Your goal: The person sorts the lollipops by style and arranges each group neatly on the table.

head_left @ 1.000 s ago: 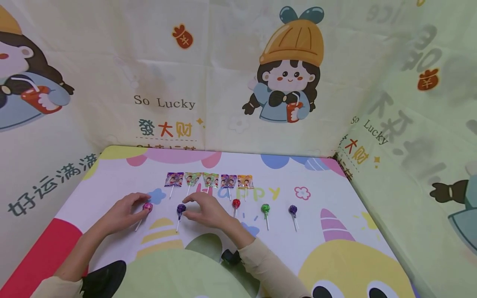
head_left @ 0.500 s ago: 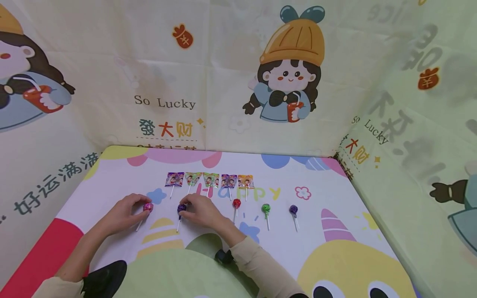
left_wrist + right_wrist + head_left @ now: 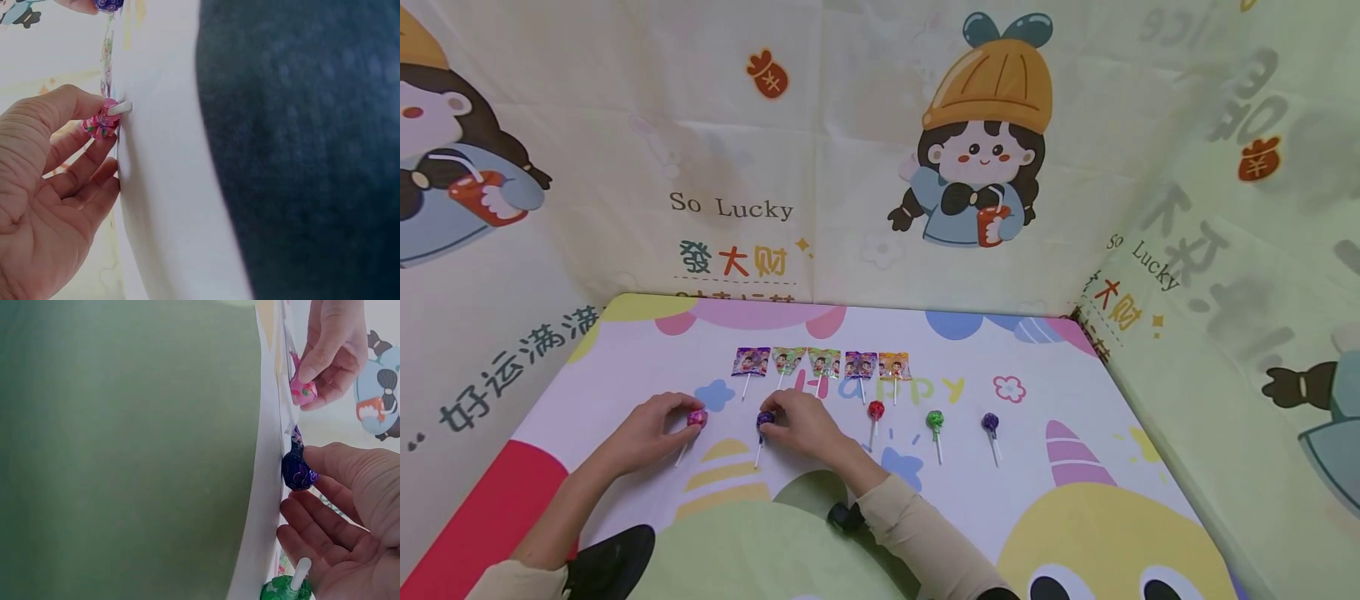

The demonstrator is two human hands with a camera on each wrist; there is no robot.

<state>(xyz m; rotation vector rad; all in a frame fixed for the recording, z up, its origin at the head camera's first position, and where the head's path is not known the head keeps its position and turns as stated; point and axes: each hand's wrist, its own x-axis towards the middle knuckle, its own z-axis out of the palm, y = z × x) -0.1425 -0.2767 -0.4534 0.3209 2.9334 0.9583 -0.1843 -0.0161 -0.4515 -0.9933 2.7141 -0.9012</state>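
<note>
On the left of the tabletop, my left hand (image 3: 651,429) pinches the wrapped head of a pink lollipop (image 3: 100,125) between thumb and fingers; its white stick points toward me. A short way to the right, my right hand (image 3: 805,423) has its thumb and index finger on a dark purple lollipop (image 3: 299,470). Both lollipops lie at the tabletop. To the right, in a loose row, are a red lollipop (image 3: 876,410), a green lollipop (image 3: 935,420) and another purple lollipop (image 3: 990,423).
Behind the hands lies a row of several flat-wrapped lollipops, among them a purple one (image 3: 750,361) and an orange one (image 3: 894,365). A printed cloth covers the table (image 3: 1045,367). Printed curtains (image 3: 850,167) stand around its back and sides.
My right hand has moved slightly left and its thumb and index finger have come together on the dark purple lollipop. The left hand stays on the pink lollipop.
</note>
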